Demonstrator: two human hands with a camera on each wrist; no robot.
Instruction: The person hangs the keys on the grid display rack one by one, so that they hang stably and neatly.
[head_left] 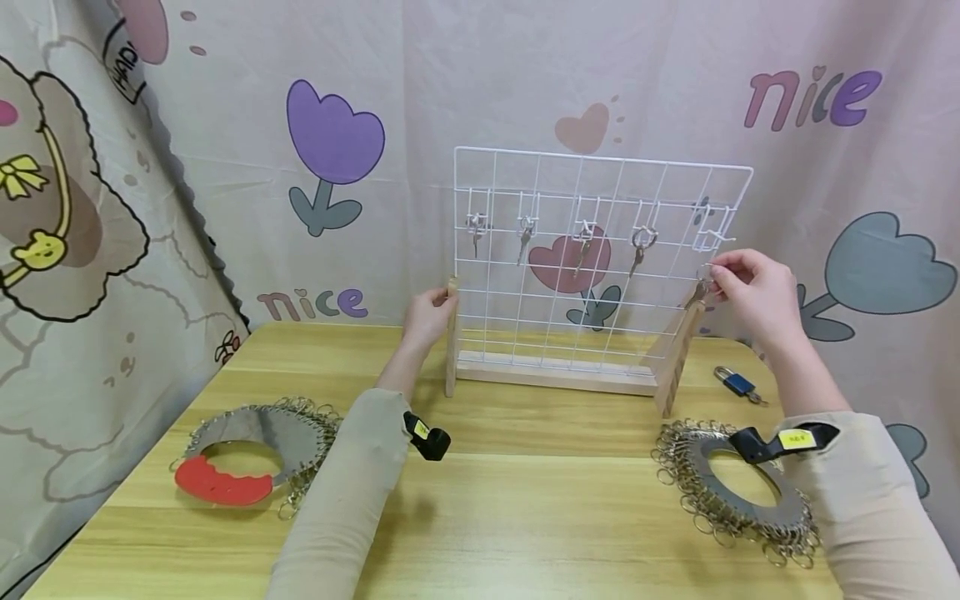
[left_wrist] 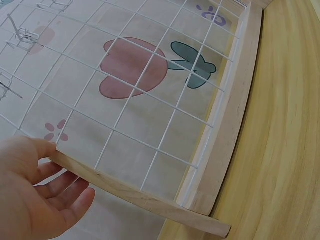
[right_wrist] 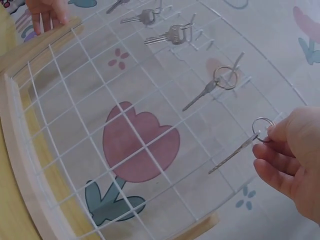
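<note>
A white wire grid rack (head_left: 558, 154) in a wooden stand (head_left: 555, 379) rises from the table. My left hand (head_left: 429, 319) grips the top of the stand's left wooden upright (left_wrist: 140, 197), thumb on one side and fingers on the other. My right hand (head_left: 757, 287) pinches a metal key ring (right_wrist: 259, 121) between thumb and finger near the grid's right edge. From that ring a silver key (right_wrist: 232, 156) dangles, just below the rightmost hook (head_left: 707, 242). Keys on rings hang from the other hooks, including a key (right_wrist: 200, 96) on the neighbouring hook.
On the table's left lies a metal hoop (head_left: 300, 433) with a red handle (head_left: 223, 483), fringed with many rings. A similar hoop (head_left: 712, 475) lies at the right, partly under my right sleeve. A blue padlock (head_left: 735, 383) sits beyond it. Behind the table hangs a printed curtain (head_left: 465, 75).
</note>
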